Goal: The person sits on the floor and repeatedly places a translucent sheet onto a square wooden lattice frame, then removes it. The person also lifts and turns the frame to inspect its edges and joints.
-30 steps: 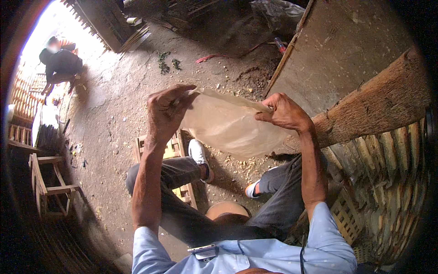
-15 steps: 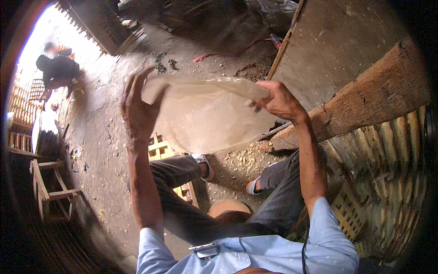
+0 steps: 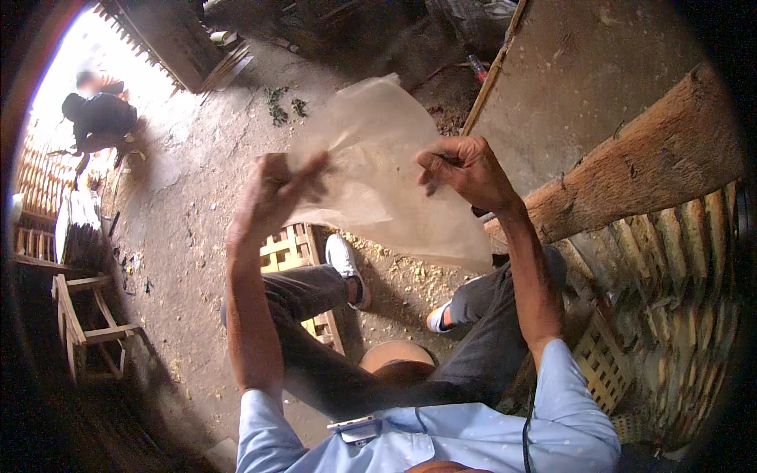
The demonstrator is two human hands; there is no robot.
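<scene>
A thin, translucent whitish plastic sheet [image 3: 394, 150] spreads in the air in front of me, creased and billowing; whether it is a bag I cannot tell. My right hand [image 3: 471, 175] pinches it near its right side, thumb and fingers pressed together. At the sheet's left side is my left hand [image 3: 276, 193], smeared by motion, with its fingers pointing to the right. Creases run in the plastic close to those fingers, but their grip does not show clearly. Part of the floor shows faintly through the sheet.
Under my left leg stands a slatted crate [image 3: 288, 248]; a round brown object [image 3: 397, 355] sits between my legs. A wooden frame stool [image 3: 98, 331] is at left. A rough trunk [image 3: 631, 158] slants at right beside corrugated stacks [image 3: 670, 276]. A person [image 3: 102, 118] crouches far left.
The sheet has swung and changed shape, its top rising farther away and its lower part shifting right. My left hand has moved down and right, its fingers no longer upright. The right hand moved slightly left.
</scene>
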